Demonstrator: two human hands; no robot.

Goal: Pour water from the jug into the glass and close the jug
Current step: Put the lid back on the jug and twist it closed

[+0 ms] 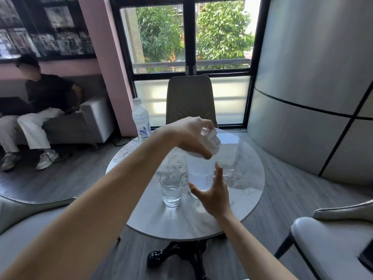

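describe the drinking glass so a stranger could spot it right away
On the round marble table in front of the window, look at the near half, just left of the frosted jug. The glass is short, clear, lidless and partly filled with water, unlike the tall capped bottle at the far edge.

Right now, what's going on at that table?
A person's left hand holds the white lid on top of the frosted plastic jug, fingers in a grip around it. The right hand is open beside the jug's base. The clear drinking glass next to it already holds water.
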